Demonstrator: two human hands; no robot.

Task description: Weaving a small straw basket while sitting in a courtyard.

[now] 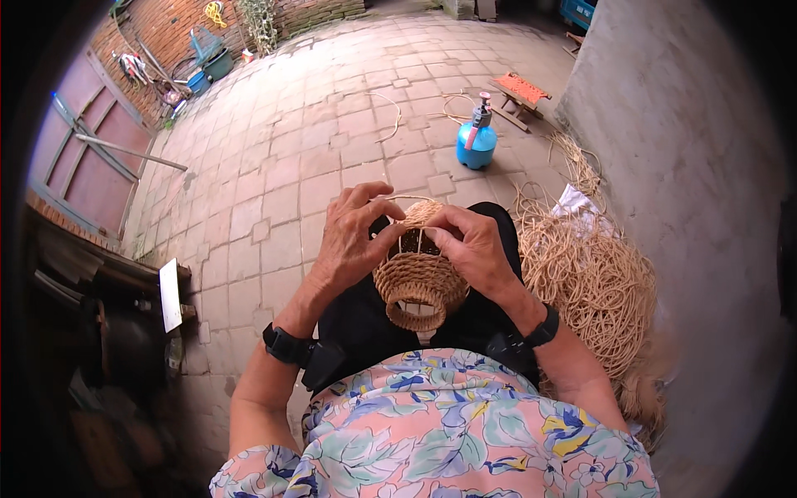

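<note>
A small woven basket [421, 277] of tan cord lies tilted over my dark-trousered lap, its narrow round neck toward me. Bare upright strands cross a gap between its woven body and the woven part at its far end. My left hand [344, 236] is closed at the far left side of that gap, with thumb and fingertips on the weave. From the right, my right hand [475, 249] pinches the far part of the basket, thumb beside the bare strands. A thin cord [407, 197] arches over the far end between both hands. What lies under the fingertips is partly hidden.
A large heap of tan cord [585, 282] lies right of my legs, beside a grey wall [677, 141]. Ahead stand a blue pump sprayer [476, 147] and a low stool [520, 93] with an orange seat. A white board [170, 295] and dark clutter are at left.
</note>
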